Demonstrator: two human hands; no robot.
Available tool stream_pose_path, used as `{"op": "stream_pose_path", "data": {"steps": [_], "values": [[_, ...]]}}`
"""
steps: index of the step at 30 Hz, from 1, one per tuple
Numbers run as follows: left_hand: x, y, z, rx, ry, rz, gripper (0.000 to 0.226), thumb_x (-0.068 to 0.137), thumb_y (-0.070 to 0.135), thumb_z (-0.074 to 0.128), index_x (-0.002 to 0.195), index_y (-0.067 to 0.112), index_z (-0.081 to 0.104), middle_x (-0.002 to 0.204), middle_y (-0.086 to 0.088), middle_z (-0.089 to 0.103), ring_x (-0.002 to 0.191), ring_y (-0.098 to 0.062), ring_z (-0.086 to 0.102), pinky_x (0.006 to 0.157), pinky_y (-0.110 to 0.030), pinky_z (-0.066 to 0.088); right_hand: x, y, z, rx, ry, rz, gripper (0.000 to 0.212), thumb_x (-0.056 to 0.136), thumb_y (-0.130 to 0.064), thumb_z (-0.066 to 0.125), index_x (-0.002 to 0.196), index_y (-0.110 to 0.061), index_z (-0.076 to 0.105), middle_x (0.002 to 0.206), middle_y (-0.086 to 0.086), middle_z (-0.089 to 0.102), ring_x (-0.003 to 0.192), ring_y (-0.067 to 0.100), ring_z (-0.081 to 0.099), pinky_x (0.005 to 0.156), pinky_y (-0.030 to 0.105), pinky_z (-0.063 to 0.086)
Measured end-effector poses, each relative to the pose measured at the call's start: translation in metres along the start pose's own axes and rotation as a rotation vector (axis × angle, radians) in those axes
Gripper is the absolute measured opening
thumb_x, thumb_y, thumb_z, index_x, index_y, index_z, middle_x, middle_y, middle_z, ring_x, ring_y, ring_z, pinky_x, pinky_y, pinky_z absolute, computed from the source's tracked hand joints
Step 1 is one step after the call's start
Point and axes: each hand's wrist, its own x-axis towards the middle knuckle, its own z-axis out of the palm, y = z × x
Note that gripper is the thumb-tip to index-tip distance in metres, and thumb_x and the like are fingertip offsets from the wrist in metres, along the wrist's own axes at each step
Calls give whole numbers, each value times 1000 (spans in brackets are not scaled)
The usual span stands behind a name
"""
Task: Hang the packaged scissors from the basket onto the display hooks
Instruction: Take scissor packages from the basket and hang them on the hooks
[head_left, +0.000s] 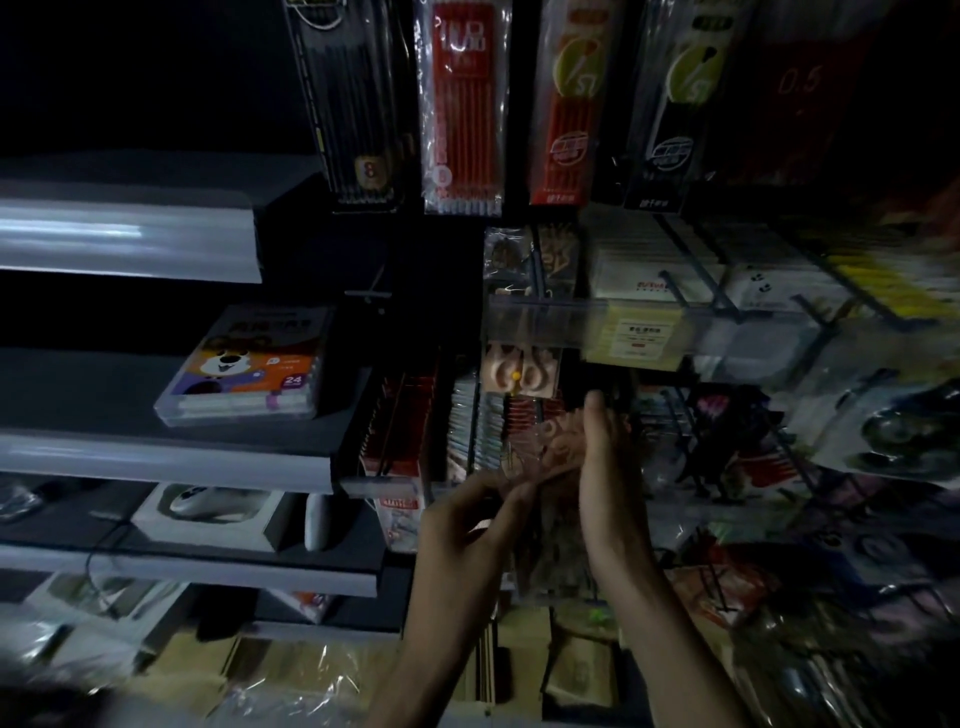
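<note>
Forearms enter from the bottom edge, both raised toward the clear price rail (545, 312). Left hand (467, 514), below and left of the rail: fingers curled, pinching the lower left edge of a scissors pack (553, 441). Right hand (608, 462), directly under the rail: thumb upright along the pack's right side, fingers wrapped behind it, gripping. Held pack sits between the two hands, just below the rail, not touching any hook that I can make out. Orientation, judged through motion blur: long axis roughly vertical, leaning a little right; pink handle loops uppermost, toward the rail, blades pointing down toward the wrists. Progress: one hung pack (519, 371) of the same pink sort already sits on a hook right under the rail, with the yellow hook tip (515, 375) showing through its hang hole. So at least one is done; the held one is short of the hook. Remaining for it: raise, line the hang hole up with the yellow tip, slide on. Basket not in view, so the count left cannot be told.
</note>
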Motion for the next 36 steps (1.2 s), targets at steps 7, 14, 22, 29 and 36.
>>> {"op": "stream_pose_path", "data": {"steps": [7, 14, 22, 29, 36], "values": [[18, 7, -12, -33, 64, 75, 16, 100, 21, 64, 98, 13, 78, 93, -3, 78, 91, -21, 74, 76, -31, 58, -14, -7, -21, 70, -223, -135, 20, 95, -49, 66, 95, -30, 73, 100, -7, 74, 99, 7, 69, 83, 26, 51], [36, 23, -9, -5, 53, 109, 14, 99, 22, 70, 110, 18, 78, 103, 2, 79, 99, -15, 76, 83, -30, 59, -11, -8, -26, 35, -182, -258, 9, 96, -26, 69, 99, -20, 74, 96, -4, 76, 95, 9, 72, 80, 18, 53], [51, 62, -11, -84, 131, 175, 29, 91, 28, 77, 120, 31, 72, 107, 3, 78, 104, -13, 74, 89, -30, 60, -7, -8, -38, 89, -82, -235, 15, 92, -32, 69, 100, -21, 75, 100, -3, 77, 100, 12, 72, 86, 27, 53], [43, 79, -11, -129, 97, 253, 22, 92, 24, 75, 112, 16, 73, 108, -8, 76, 105, -25, 74, 93, -43, 61, -7, -8, -36, 146, -70, -212, 11, 89, -27, 73, 98, -21, 74, 97, -5, 78, 96, 8, 72, 77, 18, 51], [43, 103, -16, -188, 61, 314, 24, 94, 13, 74, 117, 15, 71, 104, -16, 73, 93, -16, 74, 83, -25, 58, -2, -26, -23, 167, -80, -308, 11, 92, -22, 73, 100, -14, 72, 94, -8, 77, 92, 6, 72, 76, 15, 53]]}}
